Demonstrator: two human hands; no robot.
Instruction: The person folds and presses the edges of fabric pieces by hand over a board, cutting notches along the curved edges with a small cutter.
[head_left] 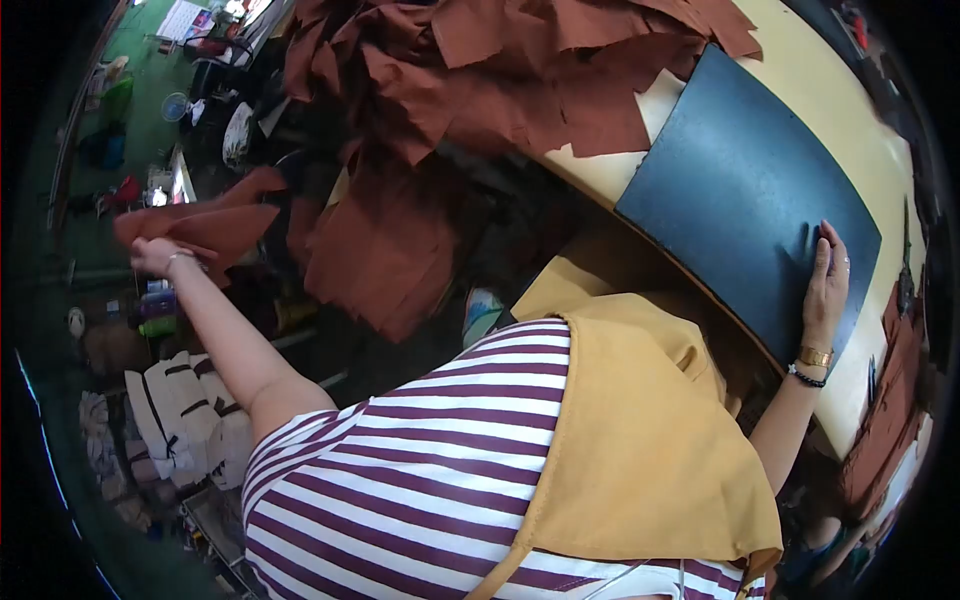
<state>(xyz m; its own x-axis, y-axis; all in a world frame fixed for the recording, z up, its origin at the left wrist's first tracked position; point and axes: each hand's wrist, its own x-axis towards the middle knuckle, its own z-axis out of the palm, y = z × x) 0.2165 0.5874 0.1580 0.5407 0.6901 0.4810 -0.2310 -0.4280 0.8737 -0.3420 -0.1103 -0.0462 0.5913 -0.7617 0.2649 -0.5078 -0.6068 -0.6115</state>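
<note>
Out to the far left, my left hand (153, 256) grips a rust-brown fabric piece (232, 228) by its edge, and the cloth spreads to the right of my fingers. My right hand (828, 285) is at the right end of a dark flat board (750, 190), with fingers stretched out and nothing held. Its shadow falls on the board beside it; whether the palm presses down is hard to tell. Behind the board lies a large heap of rust-brown fabric pieces (500, 80), and more brown cloth (385, 255) hangs down below the table edge.
The board sits on a pale yellow table (850, 100). More brown cloth (880, 400) lies at its right end. On the left, a stack of cream cloth bundles (180, 410) stands low down, with assorted items on the green floor (145, 60) beyond.
</note>
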